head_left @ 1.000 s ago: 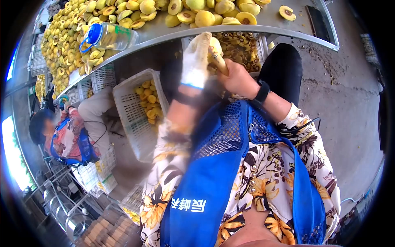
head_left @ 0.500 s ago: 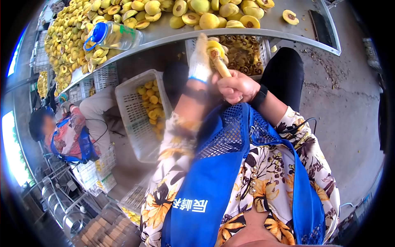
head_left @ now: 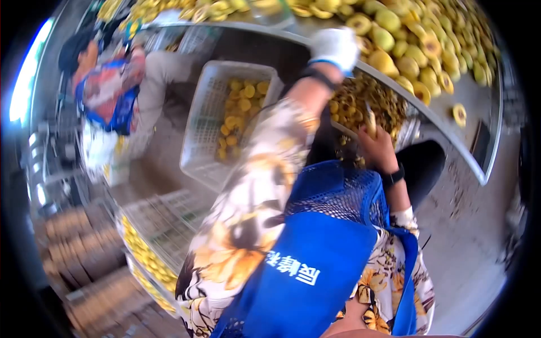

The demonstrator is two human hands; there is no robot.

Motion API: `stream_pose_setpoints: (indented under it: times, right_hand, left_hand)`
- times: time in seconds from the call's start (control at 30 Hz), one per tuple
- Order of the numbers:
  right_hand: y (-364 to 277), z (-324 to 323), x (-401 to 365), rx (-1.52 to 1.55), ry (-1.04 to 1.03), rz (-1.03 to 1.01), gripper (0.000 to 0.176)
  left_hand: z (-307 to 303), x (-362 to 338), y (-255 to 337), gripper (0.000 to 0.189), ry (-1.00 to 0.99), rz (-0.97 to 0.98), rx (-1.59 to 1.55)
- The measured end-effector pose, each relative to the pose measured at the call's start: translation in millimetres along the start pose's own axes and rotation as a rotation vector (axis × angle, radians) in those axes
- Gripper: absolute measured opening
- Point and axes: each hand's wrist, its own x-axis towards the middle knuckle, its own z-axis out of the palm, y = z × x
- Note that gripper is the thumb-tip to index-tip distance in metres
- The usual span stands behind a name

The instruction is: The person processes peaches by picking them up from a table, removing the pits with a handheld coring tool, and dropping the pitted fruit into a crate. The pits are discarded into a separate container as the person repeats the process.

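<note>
My left hand [head_left: 333, 49], in a white glove with a blue cuff, is at the table's near edge beside a heap of halved yellow peaches [head_left: 385, 63]. Blur and the glove hide how its fingers are bent. Lower down, my right hand [head_left: 378, 147] is bare and closed round a pitting tool [head_left: 371, 121] with a pale handle and a thin metal tip. The tip points up over a crate of peach pits and scraps [head_left: 375, 101] under the table edge. The tool carries no peach.
A white crate [head_left: 194, 127] holding yellow peach halves stands to my left. The metal table edge [head_left: 445, 121] runs across in front. One peach half [head_left: 459, 115] lies apart at the right. Another person [head_left: 110, 84] sits at the far left. Stacked crates [head_left: 163, 225] stand at lower left.
My hands have separated. The left has gone up to the table edge, and the peach half that was at the tool is gone from it. The view has turned left.
</note>
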Motion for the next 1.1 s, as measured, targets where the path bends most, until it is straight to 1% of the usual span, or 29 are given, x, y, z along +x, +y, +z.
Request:
stream_pose_setpoints:
  times: [0.03, 0.07, 0.13, 0.17, 0.2, 0.23, 0.27, 0.33, 0.37, 0.4, 0.47, 0.5, 0.53, 0.57, 0.6, 0.63, 0.67, 0.73, 0.77, 0.8, 0.87, 0.93, 0.97, 1.0, 1.07, 1.1]
  right_hand:
    - [-5, 4, -2, 0.014, 0.012, 0.029, 0.016]
    - [-9, 7, -4, 0.030, 0.034, 0.067, 0.016]
    - [-13, 13, -6, 0.011, 0.036, 0.090, 0.017]
    - [1, 4, -16, 0.028, 0.047, 0.101, 0.018]
    - [0, 6, -18, 0.020, 0.055, 0.119, 0.018]
    - [-1, 10, -21, 0.013, 0.062, 0.141, 0.017]
    - [0, 9, -22, 0.008, 0.073, 0.161, 0.017]
    - [8, 10, -20, 0.004, 0.132, 0.087, 0.017]
    - [10, 10, -18, 0.008, 0.167, 0.049, 0.017]
    - [7, 11, -14, -0.038, 0.256, -0.075, 0.019]
    - [-8, 10, -5, -0.138, 0.425, -0.323, 0.027]
    - [-13, 3, -1, -0.086, 0.370, -0.278, 0.033]
    - [-22, 3, 3, 0.016, 0.349, -0.318, 0.032]
    - [-30, 3, 7, 0.116, 0.323, -0.353, 0.032]
    - [-36, 2, 10, 0.216, 0.301, -0.389, 0.032]
    - [-38, 4, 10, 0.375, 0.228, -0.337, 0.028]
    - [-40, 7, 11, 0.423, 0.212, -0.321, 0.027]
    - [-43, 6, 17, 0.516, 0.223, -0.286, 0.025]
    - [-45, 6, 16, 0.397, 0.230, -0.280, 0.024]
    - [-47, 4, 17, 0.278, 0.234, -0.266, 0.023]
    - [-28, 11, 32, -0.203, 0.467, -0.371, 0.034]
    - [-44, 10, 14, -0.217, 0.479, -0.392, 0.045]
    - [-43, 5, 7, -0.279, 0.513, -0.423, 0.041]
    - [-42, 1, 3, -0.305, 0.474, -0.389, 0.040]
    - [-38, -6, -5, -0.353, 0.387, -0.315, 0.039]
    - [-35, -6, -9, -0.356, 0.355, -0.291, 0.034]
  left_hand:
    - [12, 10, 13, 0.029, 0.018, -0.017, 0.065]
    - [28, 20, 19, 0.030, 0.036, -0.075, 0.096]
    - [51, 42, 30, 0.033, -0.036, -0.347, 0.234]
    - [56, 37, 44, 0.034, -0.054, -0.420, 0.138]
    - [52, 38, 43, 0.034, -0.079, -0.494, 0.032]
    - [57, 34, 35, 0.033, 0.059, -0.530, -0.164]
    - [62, 32, 30, 0.030, 0.086, -0.508, -0.226]
    - [66, 33, 16, 0.026, 0.134, -0.445, -0.348]
    - [50, 20, 14, 0.021, 0.285, -0.374, -0.353]
    - [20, 4, 15, 0.023, 0.293, -0.339, -0.476]
    - [3, -15, 9, 0.028, 0.343, -0.185, -0.508]
    - [-12, -28, 10, 0.029, 0.218, -0.142, -0.587]
    - [-24, -42, 13, 0.030, 0.093, -0.102, -0.661]
    - [-23, -58, 15, 0.029, 0.128, -0.035, -0.768]
    - [-27, -70, 21, 0.034, 0.023, -0.021, -0.834]
    - [-22, -82, 20, 0.035, 0.065, 0.060, -0.815]
    - [-17, -94, 20, 0.036, 0.096, 0.144, -0.807]
    - [-18, -107, 34, 0.026, 0.004, -0.227, -1.553]
    - [-5, -109, 37, 0.021, -0.024, -0.306, -1.769]
    - [3, -110, 43, 0.026, -0.031, -0.368, -1.754]
    - [0, -112, 50, 0.034, 0.027, -0.466, -1.817]
    - [16, -110, 45, 0.037, -0.225, -0.786, -2.025]
    - [5, -109, 51, 0.036, -0.160, -0.841, -1.874]
    - [7, -111, 52, 0.039, -0.118, -0.640, -1.748]
    - [47, -110, 39, 0.038, -0.034, -0.434, -1.841]
    - [44, -110, 40, 0.034, -0.054, -0.481, -1.916]
